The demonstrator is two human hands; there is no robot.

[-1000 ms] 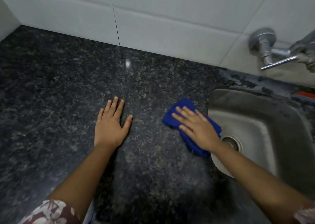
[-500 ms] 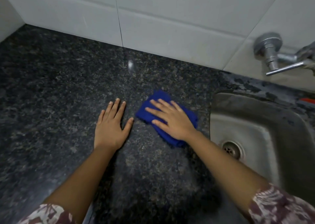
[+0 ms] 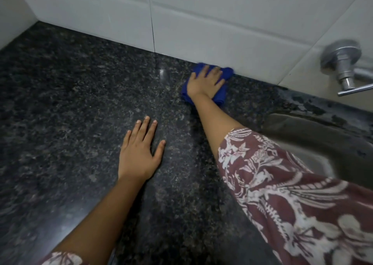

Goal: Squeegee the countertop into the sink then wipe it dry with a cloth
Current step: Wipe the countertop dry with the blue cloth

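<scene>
A folded blue cloth (image 3: 221, 95) lies on the dark speckled granite countertop (image 3: 60, 103), right at the foot of the white tiled wall. My right hand (image 3: 205, 82) presses flat on top of it, arm stretched far forward. My left hand (image 3: 140, 153) rests flat on the counter nearer to me, fingers apart, holding nothing. The steel sink (image 3: 314, 135) lies at the right, partly hidden by my patterned sleeve. No squeegee is in view.
A metal tap (image 3: 343, 67) with a lever juts from the white tiled wall (image 3: 201, 22) above the sink at the upper right. The wall meets the counter along the back and at the left corner. The counter's front edge runs below my left forearm.
My right hand has slid the blue cloth away from the sink's edge, first leftward, then far back to the wall. My left hand has stayed flat in place.
</scene>
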